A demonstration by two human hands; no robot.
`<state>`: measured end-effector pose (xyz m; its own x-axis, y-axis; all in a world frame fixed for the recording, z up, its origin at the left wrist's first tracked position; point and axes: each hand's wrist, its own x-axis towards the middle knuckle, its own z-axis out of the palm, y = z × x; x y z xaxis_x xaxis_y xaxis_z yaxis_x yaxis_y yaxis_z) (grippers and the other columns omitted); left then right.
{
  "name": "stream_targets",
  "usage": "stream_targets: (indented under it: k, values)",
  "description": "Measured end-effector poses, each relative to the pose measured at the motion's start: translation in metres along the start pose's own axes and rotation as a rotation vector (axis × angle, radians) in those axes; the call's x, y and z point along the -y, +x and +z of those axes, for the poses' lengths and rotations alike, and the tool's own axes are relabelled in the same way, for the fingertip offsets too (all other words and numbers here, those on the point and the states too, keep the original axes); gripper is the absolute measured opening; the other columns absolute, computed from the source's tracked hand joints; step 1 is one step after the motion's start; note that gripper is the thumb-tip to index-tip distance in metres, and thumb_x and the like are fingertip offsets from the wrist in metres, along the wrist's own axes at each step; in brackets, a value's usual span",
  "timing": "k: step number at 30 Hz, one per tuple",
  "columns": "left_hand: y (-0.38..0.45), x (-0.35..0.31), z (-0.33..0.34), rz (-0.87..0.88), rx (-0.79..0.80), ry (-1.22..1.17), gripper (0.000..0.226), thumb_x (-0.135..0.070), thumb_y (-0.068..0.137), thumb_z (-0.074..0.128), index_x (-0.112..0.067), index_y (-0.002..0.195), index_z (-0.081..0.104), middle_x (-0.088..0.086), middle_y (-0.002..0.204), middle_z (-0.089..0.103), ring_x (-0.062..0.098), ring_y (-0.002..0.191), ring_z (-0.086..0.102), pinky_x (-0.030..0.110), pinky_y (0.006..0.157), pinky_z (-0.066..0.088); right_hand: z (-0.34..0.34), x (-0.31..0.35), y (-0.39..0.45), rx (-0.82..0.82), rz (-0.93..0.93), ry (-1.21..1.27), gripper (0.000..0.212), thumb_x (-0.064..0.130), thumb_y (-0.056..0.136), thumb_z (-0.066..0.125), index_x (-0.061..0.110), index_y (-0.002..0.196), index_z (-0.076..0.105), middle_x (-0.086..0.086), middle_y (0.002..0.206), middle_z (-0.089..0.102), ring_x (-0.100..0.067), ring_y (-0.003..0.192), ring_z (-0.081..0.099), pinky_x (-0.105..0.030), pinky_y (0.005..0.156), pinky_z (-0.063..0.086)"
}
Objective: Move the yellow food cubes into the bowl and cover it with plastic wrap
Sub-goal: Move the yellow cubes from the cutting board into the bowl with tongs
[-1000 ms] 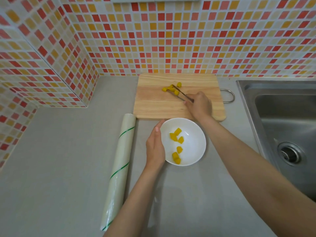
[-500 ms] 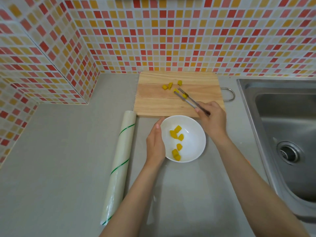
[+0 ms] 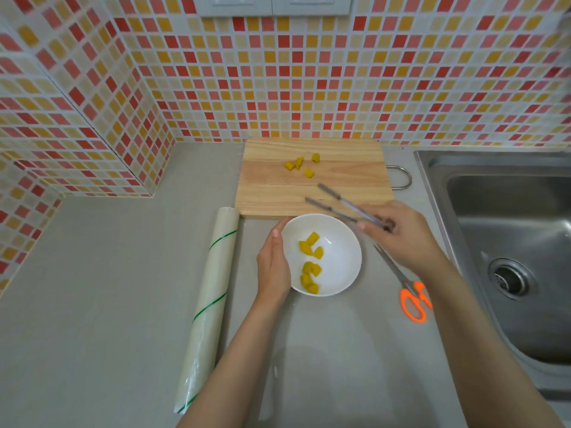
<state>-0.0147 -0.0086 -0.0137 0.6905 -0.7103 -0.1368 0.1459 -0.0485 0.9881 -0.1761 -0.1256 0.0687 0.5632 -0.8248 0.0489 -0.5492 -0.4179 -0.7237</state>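
Note:
A white bowl (image 3: 341,257) stands on the grey counter just in front of a wooden cutting board (image 3: 346,183). Several yellow cubes (image 3: 310,267) lie inside the bowl. Several more yellow cubes (image 3: 301,165) lie on the far part of the board. My left hand (image 3: 273,265) cups the bowl's left side. My right hand (image 3: 401,234) holds metal tongs (image 3: 340,205) above the bowl's far right rim; the tong tips are spread apart over the board's near edge with nothing between them. A roll of plastic wrap (image 3: 207,304) lies left of the bowl.
Orange-handled scissors (image 3: 408,291) lie on the counter right of the bowl, partly under my right forearm. A steel sink (image 3: 509,242) takes up the right side. Tiled walls rise behind the board and at the left.
My right hand drew the tongs back from the cubes on the board toward the bowl, and the tong tips now stand apart and empty. One more cube seems to lie in the bowl. The left hand stayed on the bowl.

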Motion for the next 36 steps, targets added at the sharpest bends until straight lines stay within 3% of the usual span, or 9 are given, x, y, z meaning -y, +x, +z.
stream_targets:
  k: [3,7,10,13,18,25,29,34,36]
  values:
    - [0.0,0.0,0.0,-0.015,-0.005,0.012,0.039,-0.033,0.101,0.027,-0.027,0.12,0.061,-0.015,0.112,0.064,-0.012,0.101,0.058,0.003,0.078,0.042,0.013,0.0,0.045,-0.099,0.078,-0.095,0.022,0.027,0.084,0.062,0.01,0.093,0.072,-0.016,0.081,0.066,-0.03,0.081,0.059,-0.037,0.071,0.046]
    - [-0.001,-0.002,-0.001,-0.011,0.001,0.019,0.039,-0.033,0.101,0.028,-0.028,0.12,0.062,-0.016,0.114,0.064,-0.012,0.102,0.058,0.004,0.08,0.042,0.045,0.002,0.094,-0.037,0.122,-0.237,0.022,0.033,0.086,0.058,0.015,0.088,0.071,-0.004,0.073,0.058,-0.03,0.084,0.06,-0.034,0.071,0.036]
    - [-0.001,-0.004,0.0,-0.023,0.004,0.008,0.035,-0.035,0.1,0.029,-0.036,0.114,0.062,-0.021,0.11,0.065,-0.013,0.1,0.058,0.003,0.078,0.042,0.066,0.003,0.115,-0.048,0.134,-0.315,0.021,0.035,0.088,0.055,0.021,0.091,0.071,-0.008,0.09,0.064,-0.032,0.095,0.058,-0.038,0.084,0.035]
    - [-0.001,-0.004,-0.001,-0.013,0.014,0.001,0.043,-0.043,0.094,0.03,-0.029,0.119,0.062,-0.016,0.114,0.065,-0.009,0.104,0.058,0.006,0.081,0.044,0.078,0.006,0.131,-0.091,0.154,-0.376,0.024,0.033,0.09,0.053,0.022,0.103,0.069,-0.012,0.108,0.061,-0.032,0.102,0.056,-0.04,0.092,0.032]
    - [0.0,-0.001,-0.001,-0.014,0.019,-0.026,0.047,-0.045,0.091,0.031,-0.026,0.121,0.062,-0.01,0.117,0.067,0.0,0.108,0.06,0.011,0.085,0.046,0.086,0.004,0.137,-0.099,0.217,-0.377,0.024,0.028,0.091,0.051,0.021,0.101,0.071,-0.01,0.106,0.065,-0.03,0.102,0.057,-0.039,0.091,0.031]
    - [-0.001,-0.003,-0.001,-0.008,0.019,-0.005,0.046,-0.043,0.093,0.03,-0.026,0.122,0.061,-0.012,0.117,0.065,-0.002,0.108,0.059,0.011,0.086,0.046,0.085,0.003,0.127,-0.152,0.257,-0.336,0.025,0.026,0.092,0.052,0.015,0.107,0.069,-0.012,0.11,0.063,-0.031,0.103,0.055,-0.038,0.092,0.032]
    - [-0.002,-0.005,-0.001,-0.017,0.013,0.006,0.036,-0.038,0.096,0.03,-0.037,0.113,0.062,-0.018,0.111,0.066,-0.007,0.102,0.06,0.008,0.082,0.046,0.071,0.01,0.114,-0.164,0.225,-0.254,0.025,0.027,0.092,0.051,0.017,0.107,0.069,-0.011,0.105,0.065,-0.03,0.1,0.056,-0.038,0.093,0.034]
    - [-0.002,-0.003,0.0,-0.01,0.002,0.001,0.038,-0.032,0.101,0.029,-0.027,0.12,0.062,-0.019,0.113,0.064,-0.011,0.103,0.058,0.004,0.08,0.042,0.046,0.017,0.062,-0.197,0.025,-0.068,0.022,0.019,0.089,0.056,0.019,0.105,0.071,-0.015,0.085,0.062,-0.029,0.084,0.057,-0.045,0.081,0.045]
    - [-0.002,-0.002,0.0,-0.007,0.003,0.001,0.039,-0.03,0.101,0.029,-0.025,0.12,0.062,-0.014,0.115,0.065,-0.007,0.105,0.058,0.006,0.082,0.043,0.038,0.016,0.03,-0.18,-0.036,-0.017,0.021,0.014,0.087,0.059,0.019,0.103,0.072,-0.012,0.075,0.058,-0.026,0.074,0.055,-0.042,0.074,0.047]
